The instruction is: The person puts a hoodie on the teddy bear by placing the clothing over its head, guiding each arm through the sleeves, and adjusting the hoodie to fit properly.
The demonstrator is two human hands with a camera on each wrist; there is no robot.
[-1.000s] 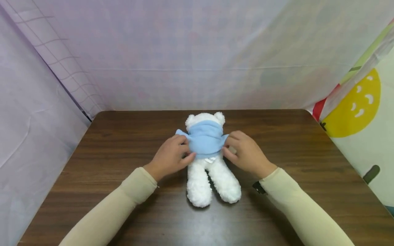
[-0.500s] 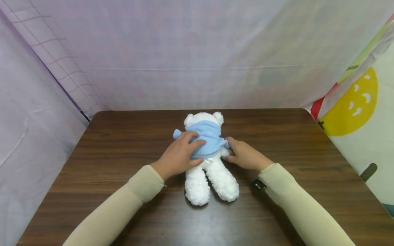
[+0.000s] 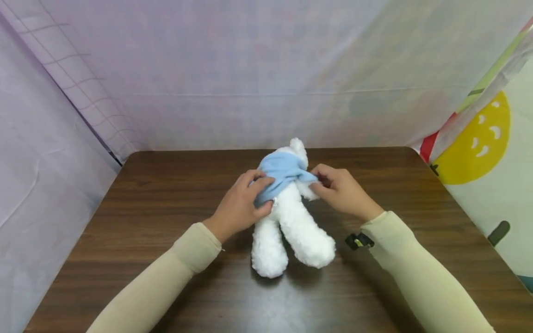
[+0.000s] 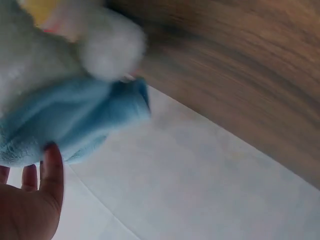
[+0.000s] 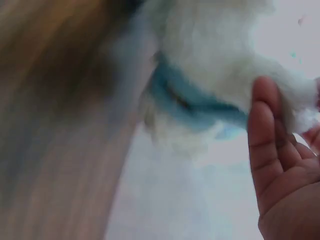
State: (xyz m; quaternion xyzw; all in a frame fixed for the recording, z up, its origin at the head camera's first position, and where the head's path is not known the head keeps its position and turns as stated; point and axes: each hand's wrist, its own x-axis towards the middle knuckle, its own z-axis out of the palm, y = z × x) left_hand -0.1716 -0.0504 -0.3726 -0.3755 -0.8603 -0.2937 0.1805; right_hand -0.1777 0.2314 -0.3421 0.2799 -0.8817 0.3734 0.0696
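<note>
Nearest to us, a person's pale sleeves (image 3: 429,282) reach in over a brown wooden table (image 3: 266,314), and we spot a small dark device (image 3: 359,240) hanging at the right cuff. Just beyond, we find the white plush toy (image 3: 308,231) in the middle of the table, its legs towards us, the one on the right casting a shadow beneath it. The left hand (image 3: 237,203) rests against the side of the toy's blue shirt (image 3: 283,167), thumb and forefinger apart; we cannot tell whether its fingers grip. The right hand (image 3: 343,192) pinches a loose end of the shirt between thumb and fingers, just above a fluffy white arm. Farther on, we see the toy's head tilted, one ear up, by the table's far edge. Behind hangs a pale curtain (image 3: 258,69), with a yellow fruit print (image 3: 474,143) at the right.
</note>
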